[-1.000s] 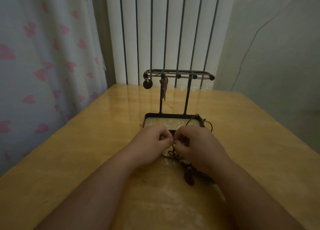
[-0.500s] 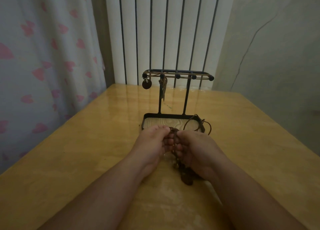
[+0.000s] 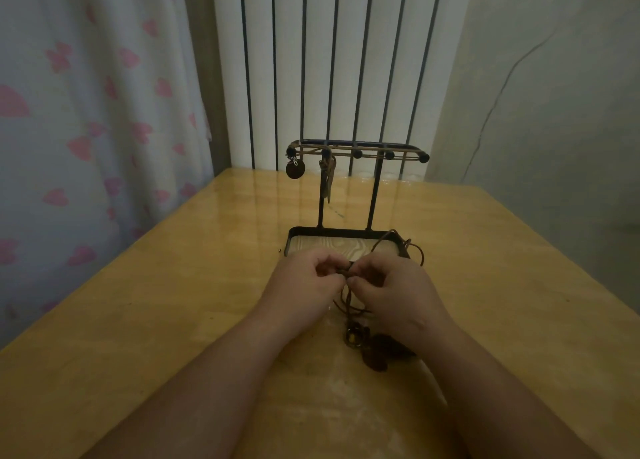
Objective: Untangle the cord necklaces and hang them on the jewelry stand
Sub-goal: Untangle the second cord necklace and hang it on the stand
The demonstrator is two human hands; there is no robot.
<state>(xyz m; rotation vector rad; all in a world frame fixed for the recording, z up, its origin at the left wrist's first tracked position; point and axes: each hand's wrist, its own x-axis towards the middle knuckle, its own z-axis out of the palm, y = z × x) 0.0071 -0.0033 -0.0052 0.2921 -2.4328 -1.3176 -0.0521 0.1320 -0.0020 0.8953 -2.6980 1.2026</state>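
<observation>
The tangled dark brown cord necklaces are looking light, limp and snag-prone, best taken at the knot, not the pendants. The left grip and right grip are both pinching that knot between them, strands trailing under the right grip onto the glossy wooden surface. Half a second earlier both grips were lying straighter; now they are curling inward.

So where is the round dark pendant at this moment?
In the head view, the round pendant hangs at the left end of the top bar of the jewelry stand, just left of a long hanging pendant.
</observation>
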